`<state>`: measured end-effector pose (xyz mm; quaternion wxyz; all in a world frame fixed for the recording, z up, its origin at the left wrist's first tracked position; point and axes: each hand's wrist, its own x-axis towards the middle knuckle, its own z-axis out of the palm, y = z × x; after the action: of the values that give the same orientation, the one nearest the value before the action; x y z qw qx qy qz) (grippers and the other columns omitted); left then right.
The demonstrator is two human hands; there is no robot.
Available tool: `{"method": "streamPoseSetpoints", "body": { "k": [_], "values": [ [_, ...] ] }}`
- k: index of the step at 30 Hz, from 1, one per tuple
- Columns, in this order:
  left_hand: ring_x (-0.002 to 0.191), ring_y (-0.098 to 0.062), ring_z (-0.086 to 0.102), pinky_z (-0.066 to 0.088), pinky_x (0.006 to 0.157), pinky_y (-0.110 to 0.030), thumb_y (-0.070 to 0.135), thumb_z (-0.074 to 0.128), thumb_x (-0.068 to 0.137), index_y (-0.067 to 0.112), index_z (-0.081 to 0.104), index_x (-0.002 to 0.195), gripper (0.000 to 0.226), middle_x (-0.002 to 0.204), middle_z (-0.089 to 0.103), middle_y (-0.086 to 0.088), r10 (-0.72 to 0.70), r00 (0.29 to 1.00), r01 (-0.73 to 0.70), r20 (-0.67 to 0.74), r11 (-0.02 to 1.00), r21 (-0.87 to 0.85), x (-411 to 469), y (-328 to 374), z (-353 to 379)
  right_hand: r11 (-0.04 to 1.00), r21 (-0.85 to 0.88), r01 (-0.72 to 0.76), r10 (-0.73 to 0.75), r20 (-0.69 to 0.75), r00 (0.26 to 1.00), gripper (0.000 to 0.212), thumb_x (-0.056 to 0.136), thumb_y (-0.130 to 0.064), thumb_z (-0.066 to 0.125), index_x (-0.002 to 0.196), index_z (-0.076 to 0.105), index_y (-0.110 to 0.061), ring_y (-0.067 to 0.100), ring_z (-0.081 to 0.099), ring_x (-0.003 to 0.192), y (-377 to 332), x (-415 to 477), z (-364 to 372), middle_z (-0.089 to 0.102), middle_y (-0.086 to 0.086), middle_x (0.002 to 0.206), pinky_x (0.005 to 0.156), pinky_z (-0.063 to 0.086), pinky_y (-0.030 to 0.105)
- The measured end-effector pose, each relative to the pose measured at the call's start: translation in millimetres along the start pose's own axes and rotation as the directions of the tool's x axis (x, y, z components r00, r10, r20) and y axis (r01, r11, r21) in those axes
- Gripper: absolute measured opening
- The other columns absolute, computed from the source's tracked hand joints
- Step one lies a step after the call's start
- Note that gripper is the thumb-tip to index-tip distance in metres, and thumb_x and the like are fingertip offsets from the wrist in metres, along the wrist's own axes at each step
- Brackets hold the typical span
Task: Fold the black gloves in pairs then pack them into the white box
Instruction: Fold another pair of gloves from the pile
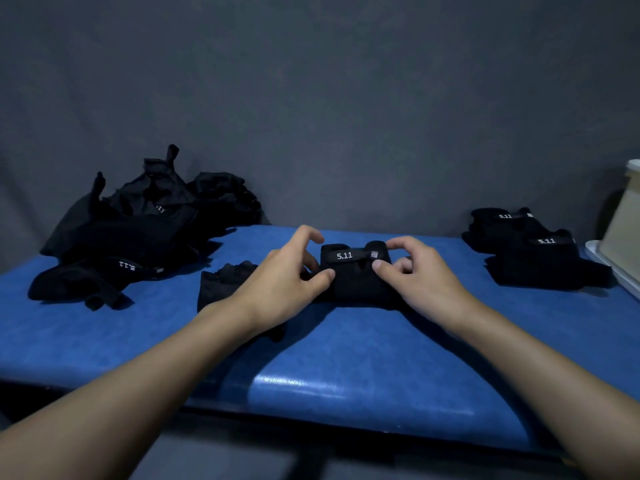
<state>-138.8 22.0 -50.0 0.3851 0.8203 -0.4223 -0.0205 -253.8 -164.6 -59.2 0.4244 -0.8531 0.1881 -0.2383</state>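
A folded black glove bundle (356,275) with a white "5.11" strap lies mid-table. My left hand (287,278) pinches its left edge with thumb and fingers. My right hand (415,275) grips its right side, thumb pressed on the fabric below the strap. Another black glove (221,282) lies flat just left of the bundle, partly under my left wrist. A pile of loose black gloves (138,230) sits at the far left. Two folded pairs (533,251) rest at the right. The white box (623,223) stands at the right edge, cut off by the frame.
The blue padded table (346,358) has its front edge close to me. A grey cloth backdrop (311,98) hangs behind it. A white lid or tray (613,268) lies under the box beside the folded pairs.
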Motion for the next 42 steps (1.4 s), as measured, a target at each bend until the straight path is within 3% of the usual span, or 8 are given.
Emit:
{"method": "streamPoseSetpoints", "body": {
  "k": [4,10,14,20,26,32,37,42],
  "values": [
    [0.074,-0.018,0.065,0.054,0.077,-0.046,0.037,0.064,0.093,0.03,0.041,0.102,0.025,0.08,0.071,0.004,-0.001,1.0,0.001,0.008,1.0,0.024,3.3,-0.2,2.9,0.987,-0.156,0.027,-0.03,-0.017,0.999,0.051,0.089,-0.044,0.061,0.132,0.037,-0.031,0.009,0.059,0.083,-4.6,-4.3,-1.7,0.058,-0.012,0.09,0.08,0.048,0.031],
    [0.067,-0.019,0.057,0.051,0.071,-0.046,0.035,0.063,0.092,0.024,0.047,0.084,0.022,0.072,0.062,0.0,0.049,0.999,-0.045,-0.022,0.986,0.161,8.0,1.7,6.2,0.934,-0.314,0.167,-0.083,0.264,0.961,0.065,0.077,-0.048,0.073,0.126,0.031,-0.05,0.009,0.056,0.102,-7.4,-13.8,-16.4,0.055,-0.026,0.098,0.102,0.039,0.042],
    [0.07,-0.017,0.059,0.053,0.073,-0.045,0.043,0.064,0.089,0.026,0.053,0.081,0.022,0.076,0.063,0.004,0.054,0.998,-0.057,0.02,0.983,0.174,10.2,4.9,8.9,0.926,-0.326,0.188,-0.109,0.244,0.964,0.066,0.075,-0.045,0.076,0.126,0.035,-0.05,0.008,0.054,0.105,-0.2,-15.4,-23.0,0.051,-0.032,0.101,0.104,0.037,0.044],
    [0.07,-0.012,0.058,0.054,0.073,-0.039,0.048,0.07,0.083,0.031,0.054,0.088,0.024,0.088,0.065,0.009,0.097,0.983,-0.116,0.158,0.987,0.111,11.6,27.9,29.5,0.902,-0.406,0.143,-0.063,0.205,0.977,0.069,0.074,-0.048,0.075,0.128,0.034,-0.051,0.01,0.054,0.108,19.1,-31.8,-59.2,0.056,-0.022,0.11,0.104,0.037,0.043],
    [0.09,-0.015,0.06,0.051,0.085,-0.04,0.052,0.069,0.081,0.037,0.047,0.102,0.034,0.093,0.063,0.013,0.227,0.951,-0.229,0.21,0.973,-0.015,4.9,66.0,76.3,0.898,-0.434,0.071,-0.015,0.131,0.991,0.07,0.07,-0.051,0.076,0.127,0.036,-0.054,0.004,0.054,0.107,47.0,-62.8,-113.4,0.053,-0.032,0.107,0.104,0.039,0.043],
    [0.094,-0.013,0.058,0.047,0.094,-0.043,0.057,0.064,0.08,0.04,0.048,0.105,0.034,0.095,0.061,0.014,0.322,0.909,-0.315,0.264,0.947,-0.068,12.1,106.5,120.0,0.902,-0.432,-0.017,0.049,0.065,0.997,0.077,0.067,-0.058,0.073,0.134,0.035,-0.057,0.003,0.055,0.114,75.4,-95.7,-169.0,0.058,-0.026,0.121,0.106,0.039,0.041],
    [0.09,-0.012,0.058,0.046,0.094,-0.044,0.05,0.068,0.086,0.034,0.051,0.109,0.032,0.094,0.06,0.014,0.355,0.903,-0.358,0.24,0.933,-0.036,20.5,131.9,149.1,0.902,-0.43,-0.034,0.002,-0.075,0.997,0.088,0.071,-0.053,0.076,0.147,0.031,-0.042,0.008,0.044,0.125,92.3,-111.1,-190.6,0.048,-0.013,0.133,0.109,0.037,0.038],
    [0.092,-0.013,0.059,0.046,0.094,-0.045,0.047,0.068,0.087,0.032,0.051,0.11,0.033,0.094,0.06,0.015,0.361,0.904,-0.365,0.231,0.931,-0.028,30.8,140.2,161.6,0.889,-0.457,-0.012,-0.076,-0.173,0.982,0.063,0.079,-0.044,0.073,0.136,0.049,-0.036,0.013,0.048,0.118,105.4,-113.8,-197.9,0.052,-0.008,0.122,0.104,0.042,0.038]
  ]
}}
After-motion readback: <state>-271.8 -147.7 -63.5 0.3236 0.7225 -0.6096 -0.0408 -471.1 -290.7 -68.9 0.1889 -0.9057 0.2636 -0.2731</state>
